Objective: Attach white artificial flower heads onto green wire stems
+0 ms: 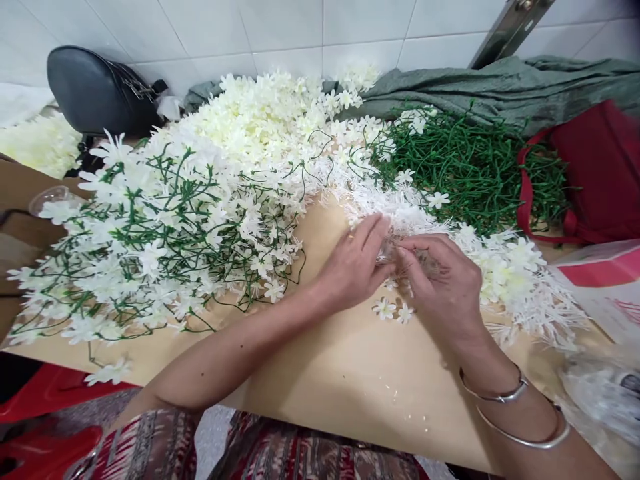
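Note:
My left hand (356, 263) and my right hand (443, 283) meet over a tan cardboard sheet (345, 373). Both have fingers pinched together around a small white artificial flower piece (395, 248) at the edge of a strip of white spiky flower parts (400, 210). Two loose white flowers (393, 310) lie just below my hands. Finished green stems with white blossoms (150, 240) are heaped to the left. A mound of loose cream petals (260, 120) lies behind. Bare green stems (470, 167) are piled at the back right.
A black bag (95, 90) leans on the tiled wall at the back left. Green cloth (525, 83) lies along the wall. A red bag (595, 173) sits at the right, clear plastic bags (600, 393) below it. Two silver bangles (505, 407) circle my right wrist.

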The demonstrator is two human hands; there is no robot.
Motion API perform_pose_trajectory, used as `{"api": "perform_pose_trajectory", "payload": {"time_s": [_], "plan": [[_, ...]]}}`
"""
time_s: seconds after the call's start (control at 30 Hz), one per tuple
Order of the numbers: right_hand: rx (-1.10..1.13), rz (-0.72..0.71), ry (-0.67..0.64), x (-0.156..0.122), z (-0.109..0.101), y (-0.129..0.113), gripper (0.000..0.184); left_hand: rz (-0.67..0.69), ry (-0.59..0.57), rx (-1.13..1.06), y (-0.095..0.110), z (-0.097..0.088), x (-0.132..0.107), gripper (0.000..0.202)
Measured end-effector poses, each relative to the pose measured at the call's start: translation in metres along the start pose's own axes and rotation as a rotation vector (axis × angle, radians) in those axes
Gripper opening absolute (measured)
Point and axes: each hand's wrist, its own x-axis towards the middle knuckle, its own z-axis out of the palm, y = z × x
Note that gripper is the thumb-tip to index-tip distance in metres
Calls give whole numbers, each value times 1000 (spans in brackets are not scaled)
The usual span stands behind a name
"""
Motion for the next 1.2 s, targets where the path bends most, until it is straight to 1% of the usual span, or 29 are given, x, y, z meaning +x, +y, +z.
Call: {"api": "perform_pose_trajectory", "payload": {"time_s": [0.07,0.13,0.2,0.27,0.33,0.4,0.43,0.5,0.57,0.63,0.73,0.8,0.87,0.97,1.0,1.07,1.13,1.2], "plan": [[-15,14,25,0,-1,0,6,58,56,2,4,-3,-4,64],[-16,7,35,1,-2,1,6,35,153,50,-1,-5,-7,59],[-11,-12,32,1,-2,1,7,-52,252,83,-11,-3,-6,62],[-8,-27,22,1,-2,0,8,-163,309,66,-24,0,-2,71],[4,-44,3,1,-2,-2,6,-248,306,37,-36,4,2,76],[15,-88,-43,1,-2,-5,2,-270,249,15,-42,5,5,73],[15,-114,-70,1,-2,-7,2,-251,207,3,-43,5,6,70],[2,-142,-95,1,-3,-10,6,-168,113,-29,-39,4,6,65],[-23,-107,-66,2,-5,-12,9,-77,51,-55,-30,3,4,63],[-49,-38,-4,3,-7,-11,11,-13,37,-63,-22,2,2,60],[-80,30,54,6,-10,-7,11,20,65,-107,-15,1,-1,40],[-96,49,66,8,-11,-4,11,-9,110,-182,-16,0,-1,26],[-100,63,50,8,-11,-4,8,-73,176,-289,-17,-1,-2,18],[-79,48,-49,6,-9,-4,9,-162,276,-461,-15,-5,-2,15],[-84,30,-94,5,-8,-3,11,-182,301,-506,-14,-6,-2,16],[-128,-10,-162,3,-6,-1,9,-204,327,-562,-10,-9,-2,17],[-177,-10,-175,3,-6,2,9,-222,329,-572,-7,-12,-2,19],[-199,26,-128,4,-8,5,13,-241,331,-561,-6,-13,-2,20]]}}
